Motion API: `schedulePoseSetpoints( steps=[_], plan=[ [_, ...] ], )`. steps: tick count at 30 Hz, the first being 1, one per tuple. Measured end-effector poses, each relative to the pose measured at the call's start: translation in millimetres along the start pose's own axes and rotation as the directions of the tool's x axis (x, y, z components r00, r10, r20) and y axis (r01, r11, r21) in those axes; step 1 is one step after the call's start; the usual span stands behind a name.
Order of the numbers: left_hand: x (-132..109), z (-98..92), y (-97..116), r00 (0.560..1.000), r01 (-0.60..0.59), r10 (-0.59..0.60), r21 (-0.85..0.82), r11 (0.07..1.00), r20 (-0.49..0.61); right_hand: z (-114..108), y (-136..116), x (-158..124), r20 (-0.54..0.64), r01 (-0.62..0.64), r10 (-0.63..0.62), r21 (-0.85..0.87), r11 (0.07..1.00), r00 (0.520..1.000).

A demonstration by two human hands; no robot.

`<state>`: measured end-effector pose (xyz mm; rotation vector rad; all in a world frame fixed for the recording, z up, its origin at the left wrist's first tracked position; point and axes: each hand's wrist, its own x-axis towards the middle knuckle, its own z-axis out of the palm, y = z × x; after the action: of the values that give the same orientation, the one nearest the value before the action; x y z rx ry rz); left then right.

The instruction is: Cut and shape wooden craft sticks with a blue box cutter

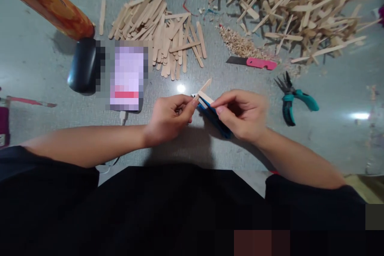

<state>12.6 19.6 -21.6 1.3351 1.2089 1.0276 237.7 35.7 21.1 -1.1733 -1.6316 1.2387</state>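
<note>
While both hands work at the centre of the frame, the left hand pinches a slanting stick of flat pale wood between thumb and forefinger, fingers curled. The right hand, likewise closed to a fingertip pinch, holds a second stick of flat pale wood; the two meet at an angle between the hands. Beneath them, partly hidden: a long narrow blue tool.

Upper centre-left: a loose pile of flat pale wooden sticks. Upper right: a large heap of crossed, joined wooden sticks. Just below that heap — a mound of small tan wood fragments, then a pink-handled knife with a dark blade. Right of centre: teal-and-black pliers, jaws parted.

Left of centre: a phone with a blurred lilac screen, white cable at its lower end; beside it, a glossy black rounded case. Upper left: an orange patterned cylinder. All on a grey tabletop.
</note>
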Motion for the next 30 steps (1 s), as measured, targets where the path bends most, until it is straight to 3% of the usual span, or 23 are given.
schedulePoseSetpoints(
  steps=[11,19,22,27,30],
  plan=[
    [-2,-1.5,3,0.997,-0.082,0.083,0.176,0.981,0.003,6,-7,-2,-0.004,-0.099,0.099,0.057,0.993,0.995],
    [-7,-4.7,-3,0.933,-0.359,0.334,0.283,0.889,0.134,10,-2,1,0.064,-0.169,0.164,0.083,0.982,0.984],
    [-8,-4.0,-3,0.954,-0.298,0.278,0.290,0.909,0.109,12,-1,1,0.068,-0.164,0.158,0.096,0.982,0.985],
    [-2,-3.6,3,0.998,-0.069,0.067,0.239,0.969,0.020,7,-4,-7,0.022,-0.089,0.087,0.079,0.993,0.996],
    [7,-8.9,13,0.997,0.018,-0.032,0.181,0.983,0.074,3,-1,-14,-0.026,0.038,-0.036,0.088,0.995,0.999]
  ],
)
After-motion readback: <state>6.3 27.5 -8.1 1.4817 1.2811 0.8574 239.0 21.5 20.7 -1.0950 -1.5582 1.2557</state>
